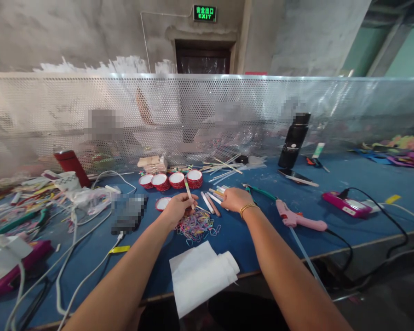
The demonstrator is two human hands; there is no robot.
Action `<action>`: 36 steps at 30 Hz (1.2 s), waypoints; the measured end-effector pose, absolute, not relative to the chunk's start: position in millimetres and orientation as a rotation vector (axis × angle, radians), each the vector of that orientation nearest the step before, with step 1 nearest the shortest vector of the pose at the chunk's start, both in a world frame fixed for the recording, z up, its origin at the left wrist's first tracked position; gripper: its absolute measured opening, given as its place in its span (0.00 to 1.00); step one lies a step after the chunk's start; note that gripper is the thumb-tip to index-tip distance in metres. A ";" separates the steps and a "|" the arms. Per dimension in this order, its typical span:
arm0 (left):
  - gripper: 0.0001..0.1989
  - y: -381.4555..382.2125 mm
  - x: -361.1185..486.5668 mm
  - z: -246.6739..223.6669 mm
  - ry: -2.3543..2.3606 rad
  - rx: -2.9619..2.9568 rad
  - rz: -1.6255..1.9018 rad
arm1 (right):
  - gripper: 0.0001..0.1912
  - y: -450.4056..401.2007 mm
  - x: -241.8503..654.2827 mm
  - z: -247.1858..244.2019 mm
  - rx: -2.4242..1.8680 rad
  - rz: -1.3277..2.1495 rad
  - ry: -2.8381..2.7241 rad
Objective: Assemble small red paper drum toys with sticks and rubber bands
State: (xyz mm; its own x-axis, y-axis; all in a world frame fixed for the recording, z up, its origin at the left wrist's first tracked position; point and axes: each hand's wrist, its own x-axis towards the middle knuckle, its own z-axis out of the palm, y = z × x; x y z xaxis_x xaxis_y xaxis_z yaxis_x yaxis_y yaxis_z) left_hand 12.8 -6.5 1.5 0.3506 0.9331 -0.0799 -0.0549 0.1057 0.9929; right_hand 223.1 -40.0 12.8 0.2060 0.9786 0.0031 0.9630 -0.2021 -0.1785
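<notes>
My left hand (177, 209) is closed around a thin flat wooden stick (188, 187) with small coloured marks, held upright. Under that hand lies a heap of multicoloured small rubber bands (196, 227). My right hand (235, 199) is curled down over the ends of several pen-like sticks, its fingertips partly hidden, so what they grip cannot be made out. White and brownish marker-like sticks (210, 203) lie between the hands. Behind them stand small red-rimmed drums with white tops (176, 179); another drum (163, 203) lies beside my left hand.
A white cloth (203, 276) lies at the table's front edge. At right are a pink glue gun (298, 219), green-handled pliers (262, 191), a black bottle (294, 140) and a power strip (347, 204). At left are a phone (129, 214), cables and a red bottle (71, 165).
</notes>
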 end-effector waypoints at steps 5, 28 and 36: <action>0.03 -6.3 12.9 1.0 0.932 1.235 0.902 | 0.14 -38.7 226.5 11.7 -2.363 0.136 -1.865; 0.05 -8.5 12.2 2.1 0.905 1.248 0.885 | 0.13 -36.1 246.4 5.6 -1.847 0.510 -1.868; 0.02 -12.5 12.1 6.8 0.941 1.272 0.897 | 0.12 -34.3 245.3 2.5 -1.556 0.814 -1.733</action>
State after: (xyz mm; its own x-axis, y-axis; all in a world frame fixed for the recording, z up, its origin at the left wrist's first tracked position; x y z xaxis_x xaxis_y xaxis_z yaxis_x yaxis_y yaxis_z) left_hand 12.1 -12.5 6.8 0.3637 0.9287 -0.0721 -0.0272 0.0880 0.9957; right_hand 245.3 -34.3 2.5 -0.0726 0.9950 0.0685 0.5829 0.0980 -0.8066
